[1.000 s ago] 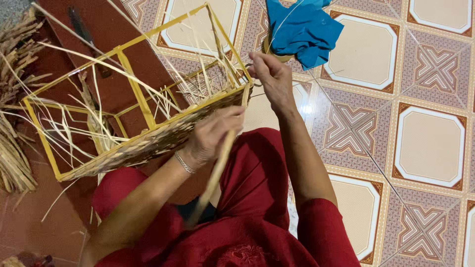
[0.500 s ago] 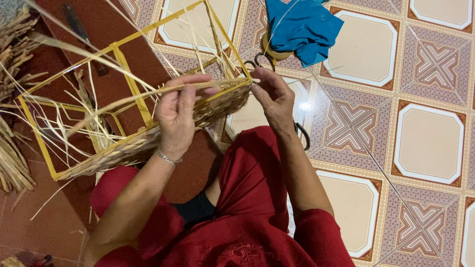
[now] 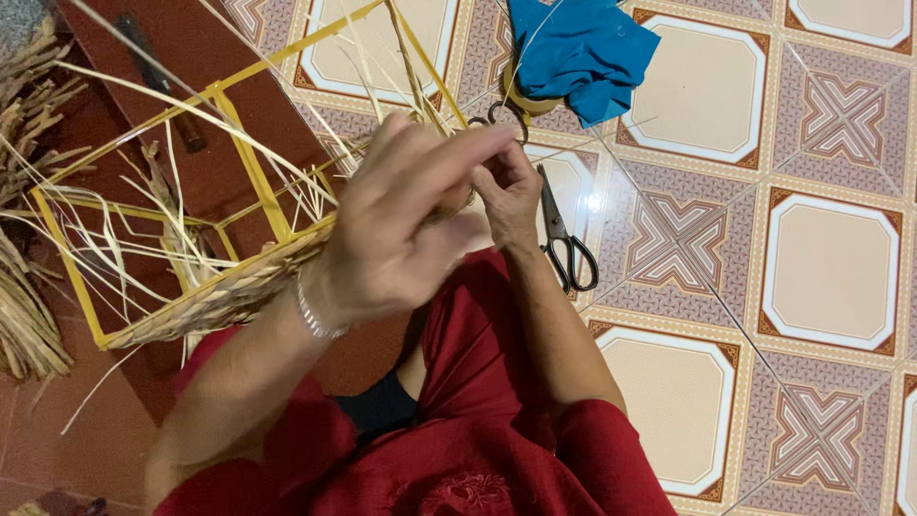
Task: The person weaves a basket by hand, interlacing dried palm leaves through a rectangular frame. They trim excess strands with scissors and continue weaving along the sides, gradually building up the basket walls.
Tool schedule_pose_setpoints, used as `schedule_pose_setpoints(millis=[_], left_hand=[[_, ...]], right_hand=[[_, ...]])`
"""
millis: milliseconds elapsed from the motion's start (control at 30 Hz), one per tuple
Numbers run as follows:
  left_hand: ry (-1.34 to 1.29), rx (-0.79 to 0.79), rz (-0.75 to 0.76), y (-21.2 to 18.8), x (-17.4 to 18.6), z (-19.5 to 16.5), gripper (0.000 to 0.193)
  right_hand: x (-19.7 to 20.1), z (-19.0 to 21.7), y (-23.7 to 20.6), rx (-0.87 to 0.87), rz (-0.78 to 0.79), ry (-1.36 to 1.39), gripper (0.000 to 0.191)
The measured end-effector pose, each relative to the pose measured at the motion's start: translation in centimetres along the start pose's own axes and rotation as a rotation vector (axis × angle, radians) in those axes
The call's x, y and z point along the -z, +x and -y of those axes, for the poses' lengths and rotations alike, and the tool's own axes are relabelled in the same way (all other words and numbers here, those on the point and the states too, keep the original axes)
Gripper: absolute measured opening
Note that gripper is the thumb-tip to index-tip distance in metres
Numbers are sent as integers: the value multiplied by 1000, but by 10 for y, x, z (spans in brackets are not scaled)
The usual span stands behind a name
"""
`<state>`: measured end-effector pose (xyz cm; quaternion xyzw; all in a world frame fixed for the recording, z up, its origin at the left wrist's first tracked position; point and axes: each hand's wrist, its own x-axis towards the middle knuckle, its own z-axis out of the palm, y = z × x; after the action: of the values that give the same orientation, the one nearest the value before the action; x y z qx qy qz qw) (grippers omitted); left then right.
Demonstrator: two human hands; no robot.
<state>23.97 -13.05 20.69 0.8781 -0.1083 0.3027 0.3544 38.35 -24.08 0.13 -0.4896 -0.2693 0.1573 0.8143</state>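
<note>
Head view: the left hand [image 3: 401, 225] was raised close to the camera, its fingers [image 3: 449, 158] spread and loosely curved over the near corner of the yellow frame [image 3: 248, 162]; whether it pinched a straw strand could not be told. The right hand [image 3: 506, 191] was closed in a pinch at the same corner, apparently on a strand's end. The frame lay tilted against the red-clothed lap, its lower rail wrapped in woven straw [image 3: 220, 296], with loose strands [image 3: 143, 91] crossing it. Half a second earlier the left hand had lain flat along the top rail; it had since lifted and shifted toward the right hand, suggesting a strand being passed. Scissors [image 3: 564, 239] lay on the tiled floor [image 3: 831, 268] beside the right forearm, a blue cloth [image 3: 578, 48] beyond.
</note>
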Motion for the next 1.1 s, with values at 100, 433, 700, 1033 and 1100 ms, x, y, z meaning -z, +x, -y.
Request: schedule_pose_setpoints(millis=[100,433,700,1033,1100], left_hand=[[233,-170,45,15,-17,33,23],[371,176,340,11,-34,123,15],[340,388,411,29,-46,126,16],[342,714,680,54,-60,139,16],[272,688,681,52,-60,144,15]], right_hand=[[0,-1,0,-24,-46,-29,38],[-13,6,6,-46,-143,18,33],[-15,5,8,-37,-154,9,34],[-12,-3,7,-26,-161,42,31],[-11,-4,6,-21,-156,74,29]])
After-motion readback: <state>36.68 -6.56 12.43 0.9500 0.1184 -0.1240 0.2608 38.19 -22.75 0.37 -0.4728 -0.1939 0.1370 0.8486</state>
